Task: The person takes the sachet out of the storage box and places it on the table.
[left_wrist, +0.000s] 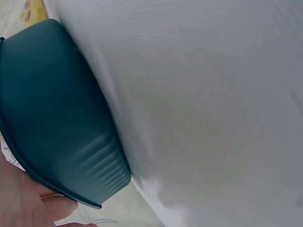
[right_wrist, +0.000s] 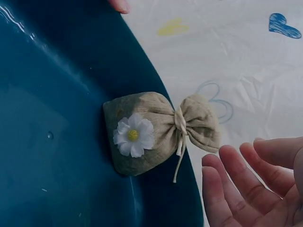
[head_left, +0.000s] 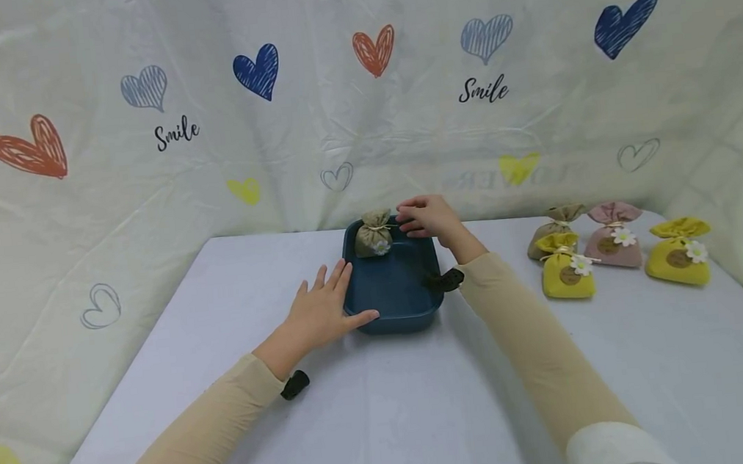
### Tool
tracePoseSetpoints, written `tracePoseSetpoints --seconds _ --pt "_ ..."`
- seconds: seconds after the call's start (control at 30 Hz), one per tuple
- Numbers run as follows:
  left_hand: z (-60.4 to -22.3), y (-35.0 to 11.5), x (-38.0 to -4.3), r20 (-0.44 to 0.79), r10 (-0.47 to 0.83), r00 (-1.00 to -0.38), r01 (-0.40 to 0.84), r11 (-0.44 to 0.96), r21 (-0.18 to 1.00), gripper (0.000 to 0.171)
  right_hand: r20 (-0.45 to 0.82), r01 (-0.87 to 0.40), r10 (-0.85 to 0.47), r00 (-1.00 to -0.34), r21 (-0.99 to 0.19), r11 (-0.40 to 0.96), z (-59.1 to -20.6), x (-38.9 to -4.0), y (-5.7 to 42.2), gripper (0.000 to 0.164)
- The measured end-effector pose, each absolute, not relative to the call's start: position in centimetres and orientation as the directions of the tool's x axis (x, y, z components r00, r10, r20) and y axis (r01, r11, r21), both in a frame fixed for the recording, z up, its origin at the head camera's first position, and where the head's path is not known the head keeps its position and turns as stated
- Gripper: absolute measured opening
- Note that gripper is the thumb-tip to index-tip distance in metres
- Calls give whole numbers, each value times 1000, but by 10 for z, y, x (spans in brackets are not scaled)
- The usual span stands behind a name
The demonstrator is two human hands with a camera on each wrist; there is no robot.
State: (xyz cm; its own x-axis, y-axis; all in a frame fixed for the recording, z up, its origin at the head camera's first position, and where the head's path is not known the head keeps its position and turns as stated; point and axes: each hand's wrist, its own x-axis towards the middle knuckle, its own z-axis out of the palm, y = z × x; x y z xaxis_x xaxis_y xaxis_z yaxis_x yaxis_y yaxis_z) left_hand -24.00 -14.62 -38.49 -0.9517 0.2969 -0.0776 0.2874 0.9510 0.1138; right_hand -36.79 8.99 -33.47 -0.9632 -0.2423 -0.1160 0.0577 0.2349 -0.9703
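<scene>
A dark teal basin (head_left: 389, 286) stands on the table. Inside its far left corner a beige drawstring pouch (head_left: 372, 241) with a white flower (right_wrist: 133, 135) leans upright against the wall. My left hand (head_left: 321, 310) lies spread along the basin's left rim, fingers straight; in the left wrist view its fingertips show right at the rim (left_wrist: 35, 177). Over the far right corner hovers my right hand (head_left: 428, 218), fingers loosely bent. The right wrist view shows this hand (right_wrist: 258, 184) beside the pouch's gathered top, with a gap between them and nothing in its fingers.
To the right on the white table (head_left: 388, 422) stand several more pouches: a beige one (head_left: 540, 233), a pink one (head_left: 613, 244), a yellow one in front (head_left: 568, 277) and another yellow one (head_left: 678, 260). A heart-printed curtain (head_left: 336, 132) hangs behind.
</scene>
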Motion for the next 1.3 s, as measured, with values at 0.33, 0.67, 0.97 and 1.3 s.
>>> tracePoseSetpoints --seconds 0.33,0.67,0.97,1.3 --pt "-385 -145 -238 -89 293 -952 283 953 108 107 -114 74 -239 -964 -983 169 -344 -371 68 41" --pt "-388 -143 -239 -83 299 -951 290 951 105 107 -137 129 -141 -980 -989 70 -347 -374 69 45" --pt "-389 -144 -239 -78 305 -949 296 949 111 108 -193 183 -180 -964 -980 73 -357 -378 66 52" --pt "-389 -147 -240 -68 303 -951 294 949 111 108 -182 151 -224 -957 -977 150 -360 -378 60 47"
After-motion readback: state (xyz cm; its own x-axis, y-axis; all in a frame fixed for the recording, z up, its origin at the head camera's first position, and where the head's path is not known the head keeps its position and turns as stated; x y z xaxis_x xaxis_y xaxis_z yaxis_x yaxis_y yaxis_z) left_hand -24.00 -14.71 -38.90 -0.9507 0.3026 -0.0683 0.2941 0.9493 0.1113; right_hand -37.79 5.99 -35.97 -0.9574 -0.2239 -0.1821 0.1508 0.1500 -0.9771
